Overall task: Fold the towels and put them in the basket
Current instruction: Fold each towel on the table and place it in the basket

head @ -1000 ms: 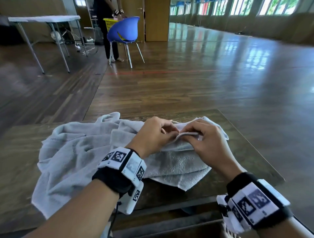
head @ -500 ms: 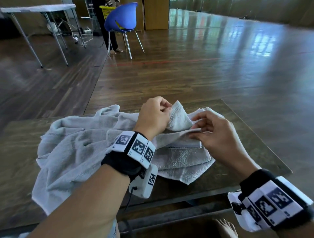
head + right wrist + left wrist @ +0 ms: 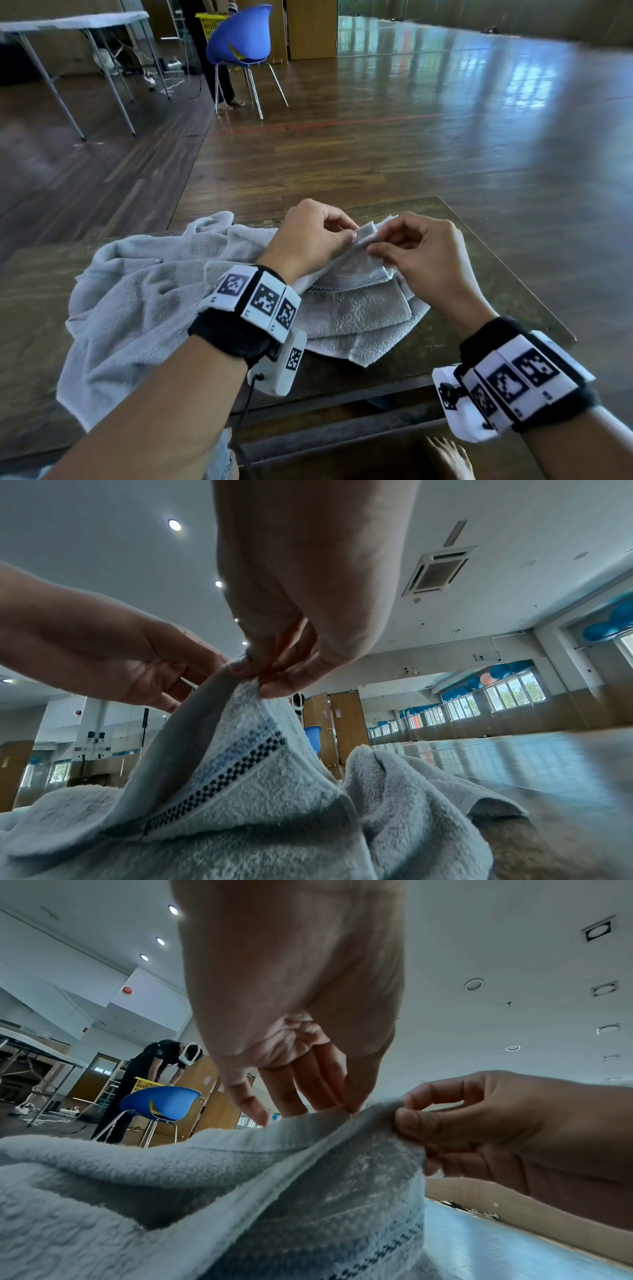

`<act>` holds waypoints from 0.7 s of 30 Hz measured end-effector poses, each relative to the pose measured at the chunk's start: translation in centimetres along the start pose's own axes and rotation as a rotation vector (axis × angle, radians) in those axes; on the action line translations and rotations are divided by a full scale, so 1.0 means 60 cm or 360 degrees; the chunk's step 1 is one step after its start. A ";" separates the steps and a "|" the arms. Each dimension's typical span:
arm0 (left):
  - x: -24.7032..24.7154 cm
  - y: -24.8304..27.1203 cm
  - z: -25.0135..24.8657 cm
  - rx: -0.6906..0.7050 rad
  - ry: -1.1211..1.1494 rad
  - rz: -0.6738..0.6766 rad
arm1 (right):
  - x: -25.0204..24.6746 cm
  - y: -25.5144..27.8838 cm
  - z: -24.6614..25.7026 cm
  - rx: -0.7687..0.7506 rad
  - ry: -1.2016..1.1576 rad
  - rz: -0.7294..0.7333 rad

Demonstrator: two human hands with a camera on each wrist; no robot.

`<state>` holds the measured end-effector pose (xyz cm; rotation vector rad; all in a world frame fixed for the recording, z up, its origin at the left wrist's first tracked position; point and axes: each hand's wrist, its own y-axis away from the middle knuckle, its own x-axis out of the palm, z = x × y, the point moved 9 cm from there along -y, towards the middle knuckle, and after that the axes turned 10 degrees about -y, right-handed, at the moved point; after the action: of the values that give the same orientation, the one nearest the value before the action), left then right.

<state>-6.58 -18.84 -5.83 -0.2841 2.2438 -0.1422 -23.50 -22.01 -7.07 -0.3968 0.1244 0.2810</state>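
Note:
A pale grey towel (image 3: 342, 308) with a blue and dark chequered stripe (image 3: 240, 761) lies crumpled on the right of a dark wooden table (image 3: 479, 274). More grey towelling (image 3: 137, 301) spreads to its left. My left hand (image 3: 347, 233) and right hand (image 3: 375, 245) meet above the towel's far edge, and both pinch the same raised hem. In the right wrist view my right hand (image 3: 257, 679) grips the lifted corner between thumb and fingers. In the left wrist view my left hand (image 3: 308, 1112) closes on the hem of the towel (image 3: 205, 1191), right next to the right hand (image 3: 407, 1118).
The table's right edge (image 3: 513, 274) and near edge (image 3: 342, 390) lie close to the towels. Far off on the wooden floor stand a blue chair (image 3: 239, 37), a yellow basket (image 3: 210, 24) with a person behind it, and a folding table (image 3: 75, 24).
The hem that lay low on the pile has been raised. My left hand let a bunched fold drop and now pinches the hem beside the right hand.

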 end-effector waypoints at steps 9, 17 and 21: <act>0.006 0.007 0.007 0.0001 0.0058 0.0057 | 0.013 -0.008 -0.001 -0.0020 0.0162 -0.0042; 0.008 0.004 0.019 -0.0084 0.0011 0.0034 | 0.022 -0.010 -0.014 0.0003 0.0188 -0.0062; 0.013 0.003 0.023 -0.0132 0.0078 0.0065 | 0.021 -0.010 -0.014 0.0001 0.0185 -0.0063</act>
<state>-6.03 -18.87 -7.34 -0.2820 2.3059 -0.0349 -22.17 -22.57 -7.85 -0.4146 0.2303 0.2191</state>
